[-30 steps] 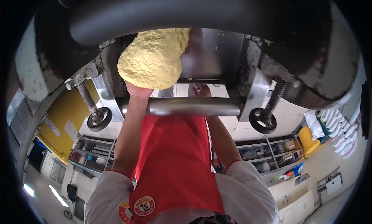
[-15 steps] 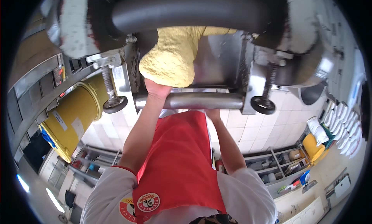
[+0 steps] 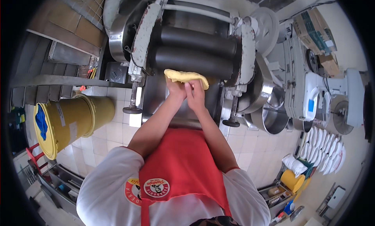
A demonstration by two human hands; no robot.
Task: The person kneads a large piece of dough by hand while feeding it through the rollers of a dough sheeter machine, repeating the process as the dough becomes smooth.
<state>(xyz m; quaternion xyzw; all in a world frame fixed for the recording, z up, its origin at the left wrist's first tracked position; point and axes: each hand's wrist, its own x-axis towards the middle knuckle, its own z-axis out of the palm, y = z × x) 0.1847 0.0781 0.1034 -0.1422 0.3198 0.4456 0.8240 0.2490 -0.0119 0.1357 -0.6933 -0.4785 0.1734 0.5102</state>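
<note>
A narrow piece of pale yellow dough lies along the front of the lower dark roller of a worn white metal dough sheeter. My left hand holds the dough from below, its fingertips hidden under it. Beside it my right hand grips the dough's right part with bent fingers. Both forearms reach up over the steel front tray of the machine.
Yellow bins stand left beside shelving. Steel bowls, a white mixer and cardboard boxes are at right. Stacked white sacks lie lower right. A tiled floor shows around the machine.
My right hand has risen from below the front bar to the dough. The dough shows as a much narrower strip at the rollers' front. The head view has pulled back, showing the whole machine.
</note>
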